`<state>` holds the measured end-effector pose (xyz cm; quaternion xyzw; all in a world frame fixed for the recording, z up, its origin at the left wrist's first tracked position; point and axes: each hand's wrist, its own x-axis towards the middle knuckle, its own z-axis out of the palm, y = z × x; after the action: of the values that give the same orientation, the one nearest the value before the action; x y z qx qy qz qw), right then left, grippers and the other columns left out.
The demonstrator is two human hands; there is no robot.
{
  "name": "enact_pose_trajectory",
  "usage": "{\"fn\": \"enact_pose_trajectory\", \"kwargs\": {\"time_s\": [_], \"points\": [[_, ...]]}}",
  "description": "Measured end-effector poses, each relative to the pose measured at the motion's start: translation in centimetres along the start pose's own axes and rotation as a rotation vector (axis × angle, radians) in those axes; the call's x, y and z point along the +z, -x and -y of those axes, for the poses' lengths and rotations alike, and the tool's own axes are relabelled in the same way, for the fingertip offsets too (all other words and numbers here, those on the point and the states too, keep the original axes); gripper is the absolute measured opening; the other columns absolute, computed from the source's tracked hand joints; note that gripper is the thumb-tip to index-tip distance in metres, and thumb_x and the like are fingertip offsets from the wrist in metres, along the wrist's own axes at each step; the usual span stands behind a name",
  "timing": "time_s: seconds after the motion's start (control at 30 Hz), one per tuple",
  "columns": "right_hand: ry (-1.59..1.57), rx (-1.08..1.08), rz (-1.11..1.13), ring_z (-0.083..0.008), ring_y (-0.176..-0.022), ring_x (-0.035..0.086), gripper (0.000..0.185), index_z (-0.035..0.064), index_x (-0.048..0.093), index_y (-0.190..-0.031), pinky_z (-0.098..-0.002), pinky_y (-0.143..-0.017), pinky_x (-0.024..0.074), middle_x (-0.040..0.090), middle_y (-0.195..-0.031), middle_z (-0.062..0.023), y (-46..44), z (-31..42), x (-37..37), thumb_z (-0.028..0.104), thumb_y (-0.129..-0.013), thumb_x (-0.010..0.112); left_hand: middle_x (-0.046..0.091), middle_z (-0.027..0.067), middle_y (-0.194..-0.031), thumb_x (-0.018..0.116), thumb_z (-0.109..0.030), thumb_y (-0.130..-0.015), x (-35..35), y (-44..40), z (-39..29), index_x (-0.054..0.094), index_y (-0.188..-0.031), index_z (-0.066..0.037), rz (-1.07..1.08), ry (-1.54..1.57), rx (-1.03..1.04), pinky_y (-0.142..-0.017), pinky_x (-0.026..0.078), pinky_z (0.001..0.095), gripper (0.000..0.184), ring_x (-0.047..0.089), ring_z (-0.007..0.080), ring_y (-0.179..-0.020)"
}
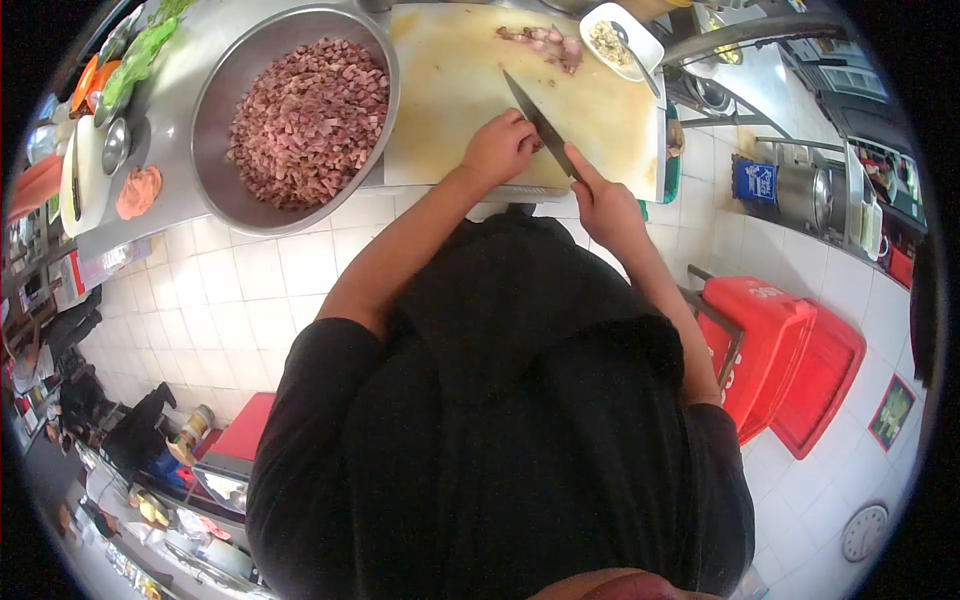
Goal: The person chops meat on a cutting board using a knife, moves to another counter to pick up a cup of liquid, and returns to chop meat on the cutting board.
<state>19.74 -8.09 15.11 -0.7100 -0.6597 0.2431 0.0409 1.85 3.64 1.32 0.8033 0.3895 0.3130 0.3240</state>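
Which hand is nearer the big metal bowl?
Left. The left hand is at the cutting board, right of the bowl; the right hand, gripping the knife, is farther right.

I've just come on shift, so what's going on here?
A person's right hand holds a large kitchen knife at a cutting board. The left hand is curled close to the knife; whether they touch is unclear. A few pieces of meat lie toward the board's far side, near a white dish with a spoon. To the left, a metal bowl holds diced meat.
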Motion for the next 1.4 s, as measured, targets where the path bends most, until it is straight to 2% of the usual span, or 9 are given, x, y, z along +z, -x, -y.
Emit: {"fn": "enact_pose_trajectory", "kwargs": {"time_s": [0.17, 0.27, 0.4, 0.6, 0.7, 0.9, 1.03, 1.23, 1.4], "points": [[-0.029, 0.036, -0.008, -0.0505, -0.078, 0.070, 0.066, 0.0369, 0.036, -0.162, -0.0616, -0.074, 0.0562, 0.070, -0.081, -0.0303, -1.2, -0.6, 2.7, 0.023, -0.102, 0.058, 0.066, 0.0151, -0.101, 0.069, -0.015, -0.091, 0.0, 0.1, -0.1, 0.071, -0.097, -0.007, -0.013, 0.014, 0.013, -0.080, 0.057, 0.0482, 0.010, 0.068, 0.0387, -0.091], [-0.097, -0.020, -0.124, -0.0500, -0.076, 0.070, 0.067, 0.0376, 0.034, -0.163, -0.0616, -0.073, 0.0560, 0.070, -0.079, -0.0289, -2.1, -2.1, 5.5, 0.023, -0.102, 0.058, 0.067, 0.0150, -0.101, 0.069, -0.014, -0.091, 0.1, -0.4, -0.1, 0.072, -0.098, -0.006, -0.026, 0.021, 0.009, -0.080, 0.057, 0.0474, 0.011, 0.068, 0.0383, -0.091], [-0.102, -0.112, -0.214, -0.0478, -0.074, 0.070, 0.066, 0.0389, 0.036, -0.162, -0.0596, -0.070, 0.0564, 0.071, -0.079, -0.0262, -2.3, -2.7, 4.7, 0.025, -0.102, 0.059, 0.067, 0.0148, -0.102, 0.070, -0.013, -0.091, -0.4, 0.1, -0.6, 0.072, -0.101, -0.006, -0.053, 0.058, 0.016, -0.080, 0.057, 0.0465, 0.012, 0.068, 0.0376, -0.091], [0.046, -0.006, -0.025, -0.0465, -0.075, 0.071, 0.065, 0.0362, 0.037, -0.163, -0.0588, -0.071, 0.0568, 0.072, -0.080, -0.0258, 1.0, 0.1, 1.2, 0.025, -0.103, 0.059, 0.067, 0.0148, -0.102, 0.070, -0.010, -0.091, -0.3, 0.5, -0.6, 0.072, -0.101, -0.005, -0.075, 0.055, 0.020, -0.081, 0.058, 0.0458, 0.011, 0.068, 0.0376, -0.092], [0.057, -0.009, -0.016, -0.0470, -0.075, 0.071, 0.064, 0.0363, 0.037, -0.163, -0.0595, -0.072, 0.0565, 0.071, -0.080, -0.0266, 1.3, 0.5, 0.8, 0.025, -0.103, 0.059, 0.067, 0.0150, -0.100, 0.070, -0.010, -0.091, 0.0, 0.5, -0.3, 0.072, -0.099, -0.005, -0.084, 0.025, 0.054, -0.081, 0.057, 0.0458, 0.010, 0.068, 0.0375, -0.092], [-0.125, -0.030, -0.148, -0.0479, -0.075, 0.070, 0.065, 0.0365, 0.037, -0.163, -0.0595, -0.072, 0.0561, 0.071, -0.080, -0.0271, -1.5, -1.0, 5.8, 0.025, -0.103, 0.059, 0.067, 0.0150, -0.099, 0.070, -0.010, -0.091, 0.2, 0.8, -0.3, 0.072, -0.098, -0.005, -0.049, -0.030, 0.025, -0.081, 0.057, 0.0452, 0.009, 0.068, 0.0368, -0.093], [-0.122, -0.037, -0.183, -0.0494, -0.074, 0.069, 0.064, 0.0352, 0.039, -0.162, -0.0599, -0.071, 0.0551, 0.070, -0.079, -0.0274, -3.1, -1.1, 4.5, 0.023, -0.102, 0.058, 0.067, 0.0144, -0.099, 0.071, -0.012, -0.093, 0.0, 0.8, -0.7, 0.073, -0.099, -0.005, -0.109, 0.058, 0.000, -0.079, 0.057, 0.0430, 0.009, 0.069, 0.0346, -0.089], [-0.194, -0.055, -0.188, -0.0505, -0.075, 0.069, 0.062, 0.0327, 0.042, -0.161, -0.0614, -0.072, 0.0547, 0.070, -0.081, -0.0292, 0.6, -0.4, 3.2, 0.022, -0.102, 0.058, 0.067, 0.0130, -0.099, 0.072, -0.009, -0.093, -0.1, 1.3, -0.5, 0.072, -0.099, -0.003, -0.135, 0.108, 0.064, -0.076, 0.057, 0.0398, 0.009, 0.069, 0.0321, -0.083], [-0.175, -0.102, -0.194, -0.0514, -0.076, 0.069, 0.061, 0.0304, 0.041, -0.161, -0.0621, -0.072, 0.0544, 0.070, -0.082, -0.0304, 1.0, -0.6, 3.9, 0.022, -0.103, 0.058, 0.067, 0.0137, -0.098, 0.072, -0.006, -0.091, 0.1, 1.5, -0.3, 0.071, -0.099, -0.003, -0.160, 0.067, 0.080, -0.078, 0.058, 0.0423, 0.009, 0.069, 0.0346, -0.087]]}}
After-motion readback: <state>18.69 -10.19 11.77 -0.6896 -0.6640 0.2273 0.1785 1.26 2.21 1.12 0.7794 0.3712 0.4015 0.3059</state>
